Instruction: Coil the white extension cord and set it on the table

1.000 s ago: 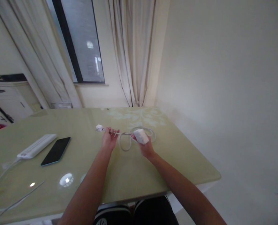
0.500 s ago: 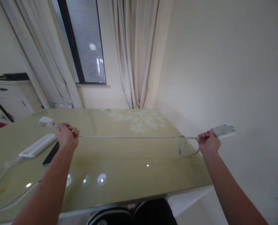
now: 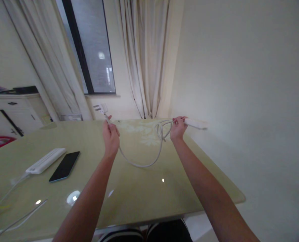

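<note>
My left hand (image 3: 111,136) is closed around the white cord just below its plug (image 3: 100,108), whose prongs point left. From there the power cord (image 3: 141,166) sags in a loose curve over the table and rises into a small tangle of loops beside my right hand (image 3: 178,128). That hand is closed on the other end of the cord, where it meets a white power strip (image 3: 196,123). The strip sticks out to the right, seen edge-on and a little blurred. Both hands are raised above the far part of the table.
On the glossy yellow-green table (image 3: 139,195) lie a second white power strip (image 3: 46,161), a dark phone (image 3: 64,166) and loose cable (image 3: 20,220) at the left. A wall (image 3: 240,101) runs along the right side. Behind are curtains (image 3: 144,60) and a cabinet (image 3: 15,107).
My hands have come closer together and higher. The cord, stretched straight before, now hangs slack in a curve. The plug and the held power strip have moved inward, and the phone shows fully.
</note>
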Tool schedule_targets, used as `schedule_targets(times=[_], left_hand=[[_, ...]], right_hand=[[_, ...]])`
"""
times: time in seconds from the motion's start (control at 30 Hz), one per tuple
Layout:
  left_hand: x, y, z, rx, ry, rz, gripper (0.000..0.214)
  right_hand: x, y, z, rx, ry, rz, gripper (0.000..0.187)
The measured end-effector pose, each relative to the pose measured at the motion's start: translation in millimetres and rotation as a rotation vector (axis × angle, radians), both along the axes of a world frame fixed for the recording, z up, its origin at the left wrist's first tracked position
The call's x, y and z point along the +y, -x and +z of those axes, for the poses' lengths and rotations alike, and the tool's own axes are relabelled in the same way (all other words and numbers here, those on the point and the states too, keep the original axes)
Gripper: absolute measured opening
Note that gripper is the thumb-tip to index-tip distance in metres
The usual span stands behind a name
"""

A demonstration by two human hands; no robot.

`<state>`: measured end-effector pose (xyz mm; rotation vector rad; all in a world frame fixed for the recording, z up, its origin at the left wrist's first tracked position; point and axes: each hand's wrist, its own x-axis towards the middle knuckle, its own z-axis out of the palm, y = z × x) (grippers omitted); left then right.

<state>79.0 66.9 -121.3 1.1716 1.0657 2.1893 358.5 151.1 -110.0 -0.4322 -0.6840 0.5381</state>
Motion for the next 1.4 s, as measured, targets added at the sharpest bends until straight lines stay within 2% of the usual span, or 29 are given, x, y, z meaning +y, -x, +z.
schedule_targets(times=[0.07, 0.17, 0.3, 0.5, 0.67, 0.77, 0.87, 1.0, 1.17, 1.3, 1.4], left_hand=[[-2, -17, -8.7, 0.021, 0.012, 0.000, 0.023], [-2, -28, -27.0, 0.117, 0.036, 0.066, 0.016], [3, -35, -52.0, 0.169, 0.026, 0.070, 0.014], [6, -35, -80.9, 0.254, 0.057, 0.124, 0.003], [-2, -15, -91.7, 0.256, 0.179, 0.229, 0.020], [-2, -6, -98.3, 0.205, 0.200, 0.224, 0.017], [1, -6, -104.4, 0.131, 0.195, 0.124, 0.018], [3, -17, -106.2, 0.022, 0.161, -0.114, 0.027], [-2, -28, -102.9, 0.060, 0.173, -0.308, 0.040], [-8, -42, -105.8, 0.145, 0.255, -0.484, 0.049], [-12, -51, -108.9, 0.211, 0.328, -0.622, 0.052]], right_hand=[[-7, 25, -22.4, -0.014, 0.082, 0.054, 0.044], [-22, 52, -59.6, 0.026, 0.213, 0.186, 0.053], [-37, 65, -95.1, -0.058, 0.370, 0.334, 0.054], [-41, 57, -123.1, -0.353, 0.546, 0.452, 0.056], [-45, 63, -139.0, -0.507, 0.742, 0.647, 0.047], [-51, 66, -142.2, -0.623, 0.733, 0.723, 0.045], [-55, 65, -141.0, -0.742, 0.710, 0.784, 0.041], [-55, 64, -137.9, -0.915, 0.687, 0.789, 0.026], [-57, 67, -138.0, -1.077, 0.660, 0.777, 0.018], [-61, 68, -138.4, -1.076, 0.623, 0.768, 0.028], [-62, 67, -137.8, -1.104, 0.567, 0.703, 0.035]])
